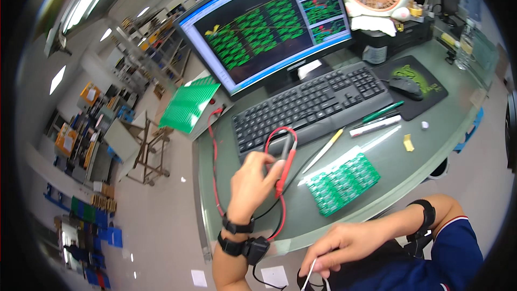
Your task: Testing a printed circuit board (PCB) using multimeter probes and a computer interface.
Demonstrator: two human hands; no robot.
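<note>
The probes [285, 164], one red and one black, sat together in the left hand [253, 180], fingers closed round both, tips held above the worktop [388, 178] and not touching anything. Their red lead [214, 151] looped back toward the worktop's left edge. The green panel [342, 182] lay flat just to the right, near the front edge, seemingly not yet probed. The right hand [344, 245], below that edge, pinched a thin white cord [311, 272]. Behind lay pens [377, 121], a keyboard [312, 105], mouse [405, 85] and monitor [269, 21].
</note>
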